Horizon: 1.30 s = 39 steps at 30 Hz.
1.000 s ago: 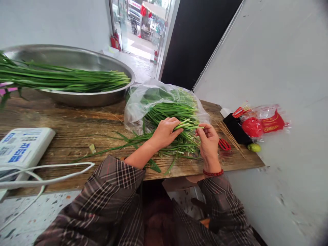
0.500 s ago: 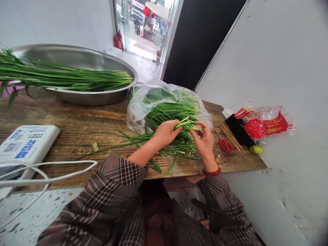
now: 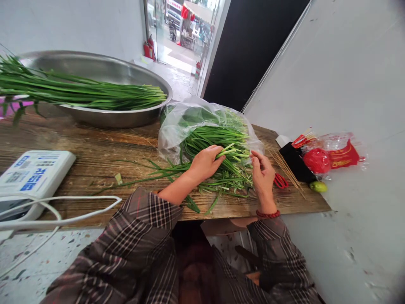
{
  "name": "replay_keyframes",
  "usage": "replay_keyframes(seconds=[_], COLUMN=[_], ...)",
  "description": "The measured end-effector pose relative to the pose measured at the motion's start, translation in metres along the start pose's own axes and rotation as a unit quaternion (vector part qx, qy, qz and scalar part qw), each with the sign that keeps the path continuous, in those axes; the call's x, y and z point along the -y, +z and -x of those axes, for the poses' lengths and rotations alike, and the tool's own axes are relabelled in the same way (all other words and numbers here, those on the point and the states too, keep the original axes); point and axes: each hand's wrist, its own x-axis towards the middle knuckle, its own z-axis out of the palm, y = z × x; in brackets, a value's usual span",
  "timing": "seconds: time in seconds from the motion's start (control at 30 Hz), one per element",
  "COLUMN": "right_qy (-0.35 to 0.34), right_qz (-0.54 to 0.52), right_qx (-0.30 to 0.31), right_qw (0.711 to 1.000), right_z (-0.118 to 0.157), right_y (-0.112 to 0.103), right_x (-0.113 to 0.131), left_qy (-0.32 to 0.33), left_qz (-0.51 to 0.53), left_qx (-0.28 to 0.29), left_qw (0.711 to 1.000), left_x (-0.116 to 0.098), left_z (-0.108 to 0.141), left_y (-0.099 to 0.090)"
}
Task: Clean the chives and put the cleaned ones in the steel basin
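My left hand (image 3: 207, 164) is closed round a small bunch of green stalks (image 3: 230, 152), pale ends pointing right. Just right of those ends is my right hand (image 3: 263, 171), thumb and fingertips pressed together; whatever they hold, if anything, is too small to make out. Behind both hands, a clear plastic bag (image 3: 172, 134) lies open round a large pile of chives (image 3: 215, 137). Loose leaves and trimmings (image 3: 228, 179) are scattered below my hands. At the back left, long chives (image 3: 110, 95) rest across a steel basin (image 3: 110, 120).
Red scissors (image 3: 280, 180) and thin sticks (image 3: 288, 172) lie right of my right hand. Further right are a black item (image 3: 295, 162), a red packet (image 3: 344, 156) and a green fruit (image 3: 318, 186). A white device (image 3: 38, 173) and white cable (image 3: 85, 213) are at the left.
My right hand has moved right, away from the stalk ends, and now covers part of the scissors. My left hand still holds the bunch. The view has shifted slightly.
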Motion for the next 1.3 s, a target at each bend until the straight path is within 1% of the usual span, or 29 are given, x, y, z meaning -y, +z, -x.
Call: replay_keyframes(seconds=[0.03,0.1,0.13,0.2,0.3,0.37,0.43,0.5,0.57,0.63,0.73,0.83,0.97,1.03,1.13,1.17,1.23,1.3], right_qy=[0.04,0.106,0.127,0.145,0.125,0.103,0.086,0.076,0.071,0.067,0.061,0.041,-0.019,-0.046,-0.048,-0.049,-0.077,-0.12], right_qz=[-0.051,-0.137,-0.168,-0.204,-0.199,-0.185,-0.185,-0.191,-0.189,-0.182,-0.175,-0.142,-0.048,-0.001,0.046,0.068,0.126,0.168], right_qx=[0.015,0.036,0.04,0.042,0.049,0.051,0.048,0.049,0.053,0.06,0.082,0.096,0.087,0.056,-0.01,-0.02,-0.01,0.005], right_qw=[0.998,0.984,0.977,0.967,0.971,0.976,0.978,0.977,0.978,0.979,0.979,0.984,0.995,0.997,0.998,0.996,0.989,0.978], right_z=[0.003,0.006,0.007,0.007,0.008,0.008,0.009,0.009,0.01,0.01,0.011,0.012,0.01,0.005,-0.006,-0.01,-0.016,-0.019], right_y=[0.004,0.013,0.016,0.018,0.017,0.015,0.015,0.017,0.019,0.022,0.026,0.03,0.027,0.02,0.003,-0.004,-0.014,-0.019], right_x=[0.007,0.016,0.017,0.017,0.013,0.013,0.016,0.021,0.025,0.028,0.03,0.032,0.031,0.023,0.002,-0.005,-0.015,-0.015], left_qy=[0.001,0.006,0.009,0.009,0.006,0.017,0.039,0.057,0.053,0.04,0.025,0.019,0.011,0.002,-0.004,-0.002,0.004,0.008], left_qz=[0.002,0.011,0.019,0.045,0.09,0.101,0.085,0.048,0.007,-0.015,-0.015,-0.009,-0.022,-0.034,-0.044,-0.043,-0.038,-0.035], left_qx=[0.002,0.01,0.014,0.009,-0.032,-0.04,-0.016,0.021,0.046,0.049,0.04,0.048,0.054,0.052,0.045,0.044,0.047,0.053], left_qw=[1.0,1.0,1.0,0.999,0.995,0.994,0.995,0.997,0.997,0.998,0.999,0.999,0.998,0.998,0.998,0.998,0.998,0.998], left_x=[0.0,-0.001,0.0,0.001,0.002,0.003,0.002,0.002,0.001,0.0,-0.001,-0.001,-0.002,-0.001,0.0,0.0,0.001,0.001], left_z=[0.0,0.0,0.0,-0.001,-0.003,-0.004,-0.003,-0.002,-0.001,0.0,0.0,0.001,0.002,0.002,0.001,0.001,0.001,0.001], left_y=[0.0,0.001,0.001,0.001,0.0,0.0,0.001,0.002,0.004,0.005,0.005,0.004,0.004,0.003,0.001,0.001,0.001,0.002])
